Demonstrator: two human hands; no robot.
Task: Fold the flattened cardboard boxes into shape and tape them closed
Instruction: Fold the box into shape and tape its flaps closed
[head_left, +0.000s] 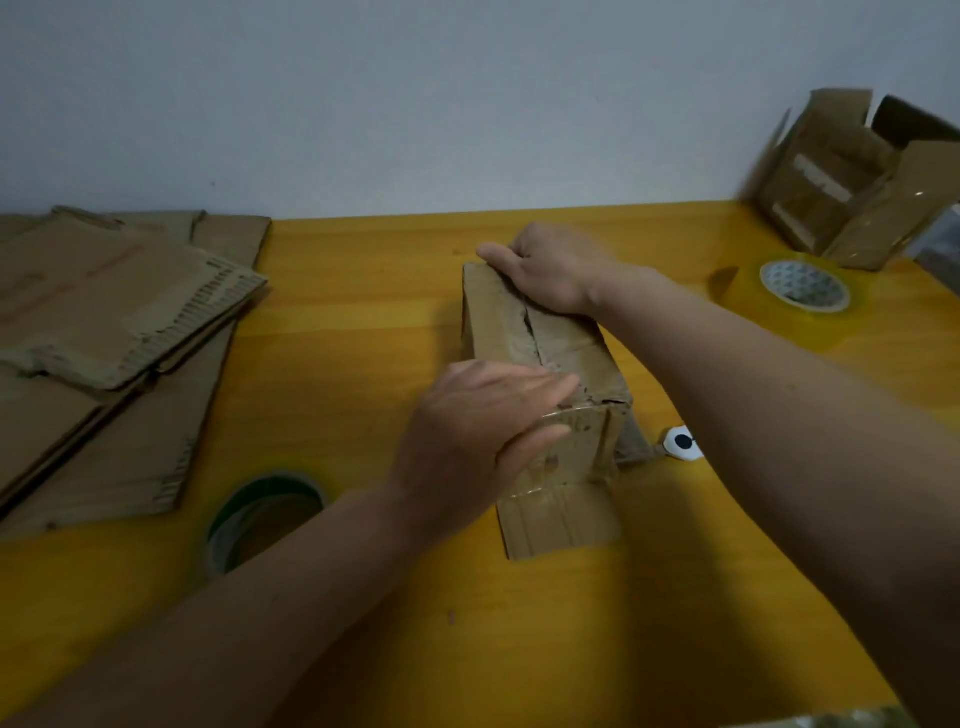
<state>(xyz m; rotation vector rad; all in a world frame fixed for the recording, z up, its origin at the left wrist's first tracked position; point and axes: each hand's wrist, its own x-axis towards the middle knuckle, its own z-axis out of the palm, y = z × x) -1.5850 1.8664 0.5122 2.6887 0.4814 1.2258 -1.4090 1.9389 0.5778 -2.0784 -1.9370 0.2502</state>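
Note:
A small brown cardboard box (498, 325) stands folded on the yellow table (363, 322), its top flaps meeting along a seam. My right hand (550, 270) grips the box's far end, fingers curled over the edge. My left hand (483, 431) lies with straight fingers on the near top corner, pressing clear tape down over the edge. A taped flap hangs down the box's near face. A roll of clear tape (802, 291) lies at the right. Another roll (265, 514) lies near my left forearm.
A stack of flattened cardboard boxes (114, 332) covers the table's left side. A folded, taped box (852, 176) sits at the back right corner against the wall. A small white object with a black dot (683, 442) lies just right of the box.

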